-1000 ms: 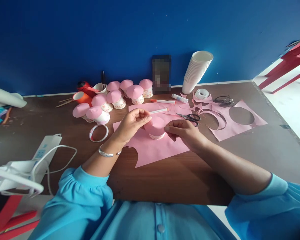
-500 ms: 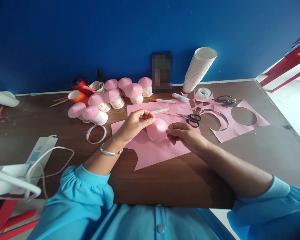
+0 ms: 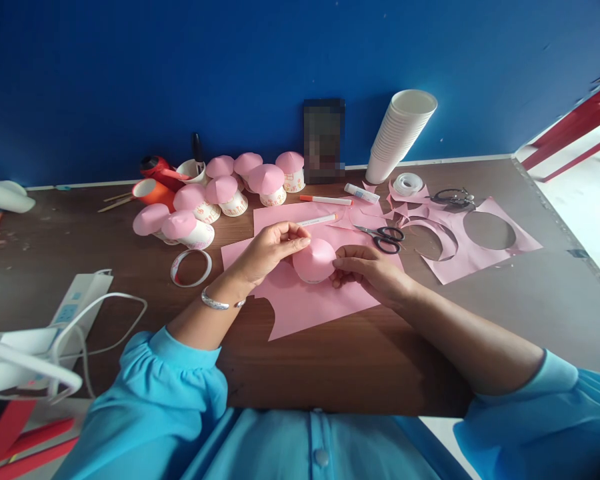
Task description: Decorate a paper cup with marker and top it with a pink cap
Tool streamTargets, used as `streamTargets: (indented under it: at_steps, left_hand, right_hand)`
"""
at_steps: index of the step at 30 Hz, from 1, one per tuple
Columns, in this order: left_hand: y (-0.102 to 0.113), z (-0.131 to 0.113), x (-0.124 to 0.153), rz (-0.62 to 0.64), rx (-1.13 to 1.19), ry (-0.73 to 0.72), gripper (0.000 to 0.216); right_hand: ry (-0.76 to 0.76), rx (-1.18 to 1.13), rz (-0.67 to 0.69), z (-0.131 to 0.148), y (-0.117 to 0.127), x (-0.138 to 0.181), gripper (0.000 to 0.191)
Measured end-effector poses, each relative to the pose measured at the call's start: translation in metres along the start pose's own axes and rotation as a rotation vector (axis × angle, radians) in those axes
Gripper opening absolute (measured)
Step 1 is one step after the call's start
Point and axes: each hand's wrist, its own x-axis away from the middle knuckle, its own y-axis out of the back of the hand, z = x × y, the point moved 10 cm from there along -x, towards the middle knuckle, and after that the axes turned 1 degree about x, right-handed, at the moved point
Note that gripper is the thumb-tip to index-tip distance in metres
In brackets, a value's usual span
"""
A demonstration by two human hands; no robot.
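Note:
A small paper cup capped with a pink paper cone [image 3: 314,259] is held between both hands over a pink paper sheet [image 3: 310,300] on the brown table. My left hand [image 3: 267,248] pinches the cap's left side, fingers curled. My right hand [image 3: 370,268] grips its right side, fingers closed on it. The cap is tipped toward me, so the cup under it is mostly hidden. Black scissors [image 3: 383,237] lie just behind my right hand.
Several finished pink-capped cups [image 3: 220,197] stand at the back left beside an orange cup [image 3: 150,192]. A stack of white cups [image 3: 397,137] leans on the blue wall. Tape rolls [image 3: 191,267] [image 3: 407,183], markers [image 3: 325,200], a glue stick [image 3: 361,194], cut pink sheets [image 3: 480,237] and a white cabled device [image 3: 75,313] lie about.
The capped cup has been tilted toward me between the hands, so its white base no longer shows. Both hands stayed in place.

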Motion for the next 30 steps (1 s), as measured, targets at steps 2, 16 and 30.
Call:
streamTargets:
  at_steps: [2, 16, 30]
  left_hand:
    - [0.000, 0.003, -0.001, 0.006, 0.031, 0.023, 0.037]
    - [-0.005, 0.009, 0.001, 0.028, 0.110, 0.083, 0.040]
    - [-0.011, 0.014, 0.000, 0.004, 0.121, 0.124, 0.042]
  right_hand:
    - [-0.004, -0.001, 0.000, -0.001, 0.000, 0.000, 0.038]
    - [0.036, -0.045, -0.018, 0.001, -0.002, -0.002, 0.048]
    - [0.044, -0.015, -0.045, -0.003, 0.002, -0.004, 0.045]
